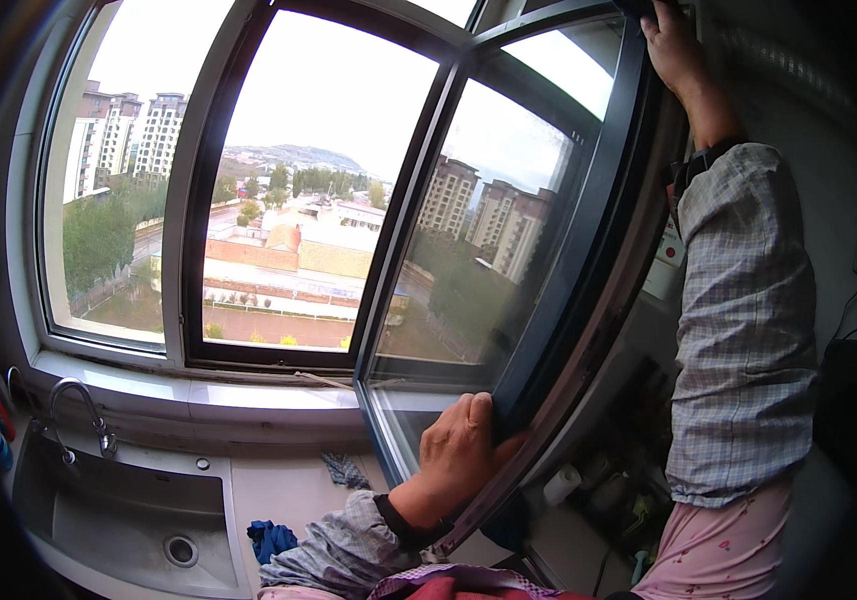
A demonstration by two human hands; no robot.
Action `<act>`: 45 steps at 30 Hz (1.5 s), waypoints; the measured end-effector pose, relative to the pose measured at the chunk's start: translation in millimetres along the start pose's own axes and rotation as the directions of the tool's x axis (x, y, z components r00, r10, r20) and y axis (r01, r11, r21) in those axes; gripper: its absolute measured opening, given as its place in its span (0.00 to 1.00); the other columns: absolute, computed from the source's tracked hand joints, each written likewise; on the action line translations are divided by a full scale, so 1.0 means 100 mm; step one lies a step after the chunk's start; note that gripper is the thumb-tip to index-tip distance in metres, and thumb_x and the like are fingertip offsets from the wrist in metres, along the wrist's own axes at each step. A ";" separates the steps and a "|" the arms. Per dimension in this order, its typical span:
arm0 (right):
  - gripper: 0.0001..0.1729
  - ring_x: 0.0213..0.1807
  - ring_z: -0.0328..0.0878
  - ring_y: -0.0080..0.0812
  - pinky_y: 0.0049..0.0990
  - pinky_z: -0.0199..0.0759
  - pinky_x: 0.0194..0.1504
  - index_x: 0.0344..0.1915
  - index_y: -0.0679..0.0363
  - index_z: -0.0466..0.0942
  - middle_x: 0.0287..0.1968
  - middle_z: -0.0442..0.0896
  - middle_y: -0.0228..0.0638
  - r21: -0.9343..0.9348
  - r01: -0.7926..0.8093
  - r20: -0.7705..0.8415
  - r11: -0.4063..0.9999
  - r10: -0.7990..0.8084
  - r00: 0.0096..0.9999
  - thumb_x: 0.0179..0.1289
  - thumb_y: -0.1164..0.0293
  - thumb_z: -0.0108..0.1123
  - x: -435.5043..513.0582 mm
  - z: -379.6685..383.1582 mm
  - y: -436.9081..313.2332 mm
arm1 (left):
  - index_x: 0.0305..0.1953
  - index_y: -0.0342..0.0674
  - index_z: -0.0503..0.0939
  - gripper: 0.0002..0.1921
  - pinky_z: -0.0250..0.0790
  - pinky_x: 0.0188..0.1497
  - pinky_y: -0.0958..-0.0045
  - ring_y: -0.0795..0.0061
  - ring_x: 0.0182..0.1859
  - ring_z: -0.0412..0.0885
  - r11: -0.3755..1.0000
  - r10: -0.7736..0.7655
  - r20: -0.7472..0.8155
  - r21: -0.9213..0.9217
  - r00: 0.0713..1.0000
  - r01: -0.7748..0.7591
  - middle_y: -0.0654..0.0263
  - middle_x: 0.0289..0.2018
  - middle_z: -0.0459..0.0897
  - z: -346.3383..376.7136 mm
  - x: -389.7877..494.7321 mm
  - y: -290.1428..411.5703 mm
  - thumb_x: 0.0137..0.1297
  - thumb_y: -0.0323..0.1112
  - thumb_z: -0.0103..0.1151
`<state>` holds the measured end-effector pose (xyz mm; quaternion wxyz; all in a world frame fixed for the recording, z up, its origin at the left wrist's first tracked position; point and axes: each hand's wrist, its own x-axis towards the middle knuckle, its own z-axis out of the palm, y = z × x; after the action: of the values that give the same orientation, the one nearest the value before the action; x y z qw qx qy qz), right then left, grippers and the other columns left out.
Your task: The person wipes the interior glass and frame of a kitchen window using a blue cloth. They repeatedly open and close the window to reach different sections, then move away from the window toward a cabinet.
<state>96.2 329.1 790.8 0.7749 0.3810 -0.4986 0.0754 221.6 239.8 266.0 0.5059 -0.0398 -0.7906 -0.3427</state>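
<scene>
A hinged window sash [608, 187] with a dark frame stands swung inward into the room, its glass reflecting tower blocks and trees. My left hand [462, 446] grips the sash's lower frame, knuckles against the glass side. High up at the sash's far upper corner, my right hand [672, 49] holds the frame's outer edge. Its fingertips are partly cut off by the picture's top, and something dark lies under them that I cannot make out. Behind the sash is the fixed window frame [177, 225], with a dark-edged opening [286, 358] beside the hinge side.
Below the window runs a tiled sill [263, 397]. A steel sink [128, 517] with a curved faucet [72, 390] is at lower left. On the counter lie a blue cloth [271, 540] and a patterned grey cloth [344, 471]. A white paper roll [562, 484] stands among dim clutter at right.
</scene>
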 end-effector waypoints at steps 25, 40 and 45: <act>0.29 0.68 0.71 0.49 0.41 0.68 0.67 0.68 0.58 0.67 0.65 0.73 0.47 0.313 -0.094 -0.001 0.945 0.099 0.995 0.67 0.85 0.52 -2.19 -1.58 -1.08 | 0.46 0.36 0.69 0.28 0.72 0.42 0.54 0.49 0.43 0.80 0.997 0.017 -0.083 0.083 0.996 -0.010 0.52 0.39 0.78 0.11 -0.02 -0.04 0.62 0.55 0.65; 0.22 0.58 0.80 0.49 0.38 0.75 0.57 0.66 0.57 0.70 0.56 0.82 0.50 0.279 -0.220 0.150 0.935 0.184 0.971 0.75 0.70 0.51 -1.44 -0.93 -0.34 | 0.49 0.38 0.69 0.29 0.71 0.43 0.52 0.45 0.42 0.79 1.000 0.020 -0.100 -0.004 0.995 -0.020 0.51 0.39 0.78 0.15 -0.03 -0.07 0.56 0.50 0.70; 0.23 0.57 0.80 0.50 0.38 0.76 0.55 0.67 0.54 0.70 0.54 0.82 0.52 0.087 -0.268 -0.240 0.960 0.281 0.929 0.74 0.67 0.53 -0.76 -0.73 0.14 | 0.48 0.37 0.70 0.29 0.73 0.42 0.54 0.50 0.43 0.80 0.999 0.045 -0.070 0.018 0.997 -0.043 0.54 0.38 0.78 0.14 -0.04 -0.09 0.58 0.53 0.68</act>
<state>104.0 407.8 719.3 0.8030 0.3154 -0.4433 0.2434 208.8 241.9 254.5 0.5412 -0.0410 -0.7740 -0.3262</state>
